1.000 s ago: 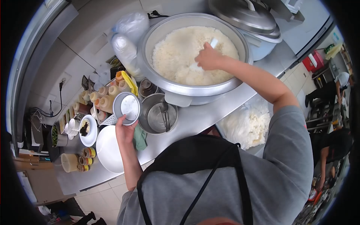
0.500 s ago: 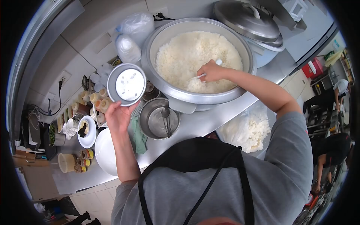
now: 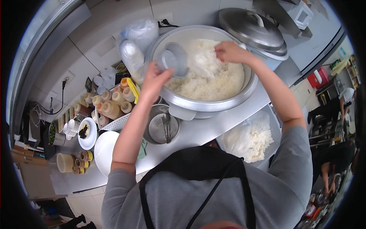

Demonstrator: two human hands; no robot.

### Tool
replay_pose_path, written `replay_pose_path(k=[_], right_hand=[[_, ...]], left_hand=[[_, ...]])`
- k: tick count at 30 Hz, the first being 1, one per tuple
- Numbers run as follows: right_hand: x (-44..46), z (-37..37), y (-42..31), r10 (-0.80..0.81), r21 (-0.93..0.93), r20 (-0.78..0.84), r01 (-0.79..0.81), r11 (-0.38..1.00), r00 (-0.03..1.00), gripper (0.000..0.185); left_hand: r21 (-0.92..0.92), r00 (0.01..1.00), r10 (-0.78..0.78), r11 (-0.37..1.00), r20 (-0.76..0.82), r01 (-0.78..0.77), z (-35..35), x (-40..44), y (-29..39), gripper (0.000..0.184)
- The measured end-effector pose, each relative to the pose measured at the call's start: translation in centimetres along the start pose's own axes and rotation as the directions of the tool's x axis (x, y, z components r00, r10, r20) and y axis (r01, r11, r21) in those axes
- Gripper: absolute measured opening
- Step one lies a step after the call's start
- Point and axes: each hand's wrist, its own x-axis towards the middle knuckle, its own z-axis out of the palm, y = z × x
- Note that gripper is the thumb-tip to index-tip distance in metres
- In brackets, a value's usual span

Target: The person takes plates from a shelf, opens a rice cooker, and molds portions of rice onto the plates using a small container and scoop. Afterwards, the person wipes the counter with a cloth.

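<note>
In the head view, my left hand (image 3: 155, 78) grips a small round metal bowl (image 3: 176, 63), blurred by motion, over the left side of a large rice pot (image 3: 225, 104). Cooked white rice (image 3: 198, 86) fills much of that pot. My right hand (image 3: 231, 52) is closed round a white rice paddle (image 3: 242, 46), whose handle end shows beside the fist. At the paddle's blurred blade is a heap of rice, close to the small bowl. Whether any rice is inside the bowl, I cannot tell.
A steel pot (image 3: 162, 126) with utensils stands near the counter's front edge. Squeeze bottles (image 3: 111, 108) fill a white basket at left, near a white plate (image 3: 106, 152). Bagged rice (image 3: 251, 143) lies in a tub at right. A metal lid (image 3: 249, 28) rests behind; people work far right.
My left hand has brought the small bowl rightward, from beside the big pot to over it. The right hand has moved up and slightly right with the paddle, lifting rice.
</note>
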Motion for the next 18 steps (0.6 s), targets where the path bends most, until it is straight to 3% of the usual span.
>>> replay_pose_path(k=[2, 3, 4, 5, 6, 8, 10, 14, 16, 17, 18], right_hand=[[0.9, 0.2, -1.8, -0.238, -0.463, -0.415, 0.021, 0.886, 0.878, 0.009], [1.2, 0.4, -3.1, -0.24, -0.464, -0.419, 0.021, 0.886, 0.876, 0.009], [1.4, 0.3, -4.5, -0.349, -0.642, -0.4, 0.013, 0.767, 0.848, 0.007], [1.3, -0.2, -5.3, -0.448, -0.789, -0.358, -0.009, 0.614, 0.819, 0.006], [1.2, -1.1, -5.6, -0.449, -0.789, -0.363, -0.013, 0.615, 0.817, 0.006], [0.9, -3.1, -6.3, -0.555, -0.789, -0.476, -0.052, 0.612, 0.683, 0.009], [0.4, -3.1, -6.8, -0.525, -0.764, -0.493, -0.056, 0.643, 0.694, 0.008], [0.8, -0.5, -7.1, -0.552, -0.8, -0.37, 0.046, 0.599, 0.747, 0.014], [1.4, -1.6, -5.8, -0.445, -0.627, -0.519, 0.029, 0.779, 0.73, 0.01], [1.8, -2.0, -4.7, -0.441, -0.624, -0.52, 0.027, 0.781, 0.732, 0.01], [2.3, -2.6, -3.2, -0.29, -0.552, -0.574, -0.101, 0.827, 0.766, 0.007]], left_hand=[[-0.073, 0.997, -0.067, 0.995, 0.023, 0.068, 2.0, 1.2, -0.9, 0.04], [-0.317, 0.972, -0.175, 0.923, 0.159, 0.218, 2.8, 1.9, -1.1, 0.041], [-0.514, 0.919, -0.237, 0.771, 0.315, 0.375, 3.4, 2.5, -1.3, 0.041], [-0.511, 0.92, -0.233, 0.775, 0.317, 0.372, 3.8, 2.8, -1.4, 0.041], [-0.559, 0.927, -0.209, 0.748, 0.312, 0.357, 4.0, 3.1, -1.5, 0.04], [-0.607, 0.935, -0.184, 0.719, 0.304, 0.338, 4.0, 3.7, -1.3, 0.04], [-0.635, 0.938, -0.166, 0.699, 0.304, 0.329, 3.6, 4.3, -1.0, 0.039], [-0.631, 0.935, -0.223, 0.692, 0.274, 0.35, 2.6, 4.3, -0.2, 0.041], [-0.585, 0.954, -0.161, 0.76, 0.253, 0.283, 1.8, 3.5, -0.3, 0.042], [-0.583, 0.953, -0.164, 0.76, 0.255, 0.287, 1.2, 3.1, -0.1, 0.042], [-0.553, 0.965, -0.154, 0.795, 0.213, 0.249, 0.5, 2.7, 0.3, 0.042]])
